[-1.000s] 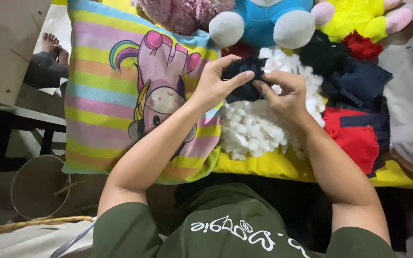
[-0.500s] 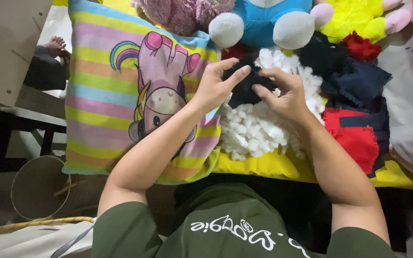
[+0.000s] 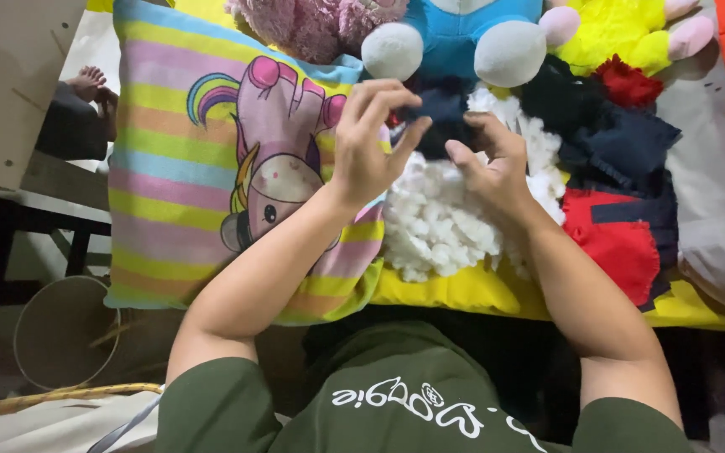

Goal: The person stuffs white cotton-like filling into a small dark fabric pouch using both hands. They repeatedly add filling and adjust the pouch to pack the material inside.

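Pinching the dark navy fabric piece [image 3: 442, 117] between both hands, I hold it just above the white stuffing [image 3: 438, 218]; my left hand [image 3: 371, 147] grips its near-left edge; my right hand [image 3: 488, 159] clamps its right side.

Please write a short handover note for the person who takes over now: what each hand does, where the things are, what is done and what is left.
Left hand: fingers pinch one edge of the dark navy fabric piece, held up above the pile.
Right hand: grips the same piece from the other side.
White stuffing: loose heap on the yellow surface, directly under both hands.
Beside it: striped unicorn pillow on the left, more dark and red fabric pieces on the right, plush toys behind.
Done: the fabric piece is in hand.
Left: stuffing lies outside it; whether any is inside cannot be seen.
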